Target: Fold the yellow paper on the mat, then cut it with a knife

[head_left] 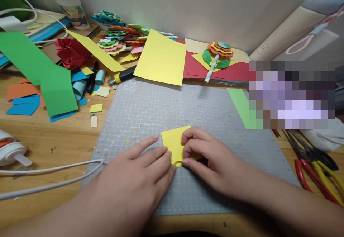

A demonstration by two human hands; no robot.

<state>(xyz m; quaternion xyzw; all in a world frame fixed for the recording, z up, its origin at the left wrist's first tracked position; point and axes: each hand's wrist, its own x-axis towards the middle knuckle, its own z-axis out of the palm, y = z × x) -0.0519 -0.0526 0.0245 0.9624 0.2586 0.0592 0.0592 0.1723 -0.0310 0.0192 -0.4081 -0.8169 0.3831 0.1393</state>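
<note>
A small piece of yellow paper lies on the grey cutting mat, with a narrow fold along its near edge. My left hand rests over the paper's near left corner, fingers stretched out; the index finger is apart on the mat and the others press the paper. On the opposite side, my right hand has its thumb and curled fingers closed on the paper's right edge, close to the fold. Part of that right edge is hidden behind the fingers.
Scissors lie at the right. A light green strip crosses the mat's right side. Farther back are a larger yellow sheet, a paper flower and a utility knife. A white cable reaches in from the left.
</note>
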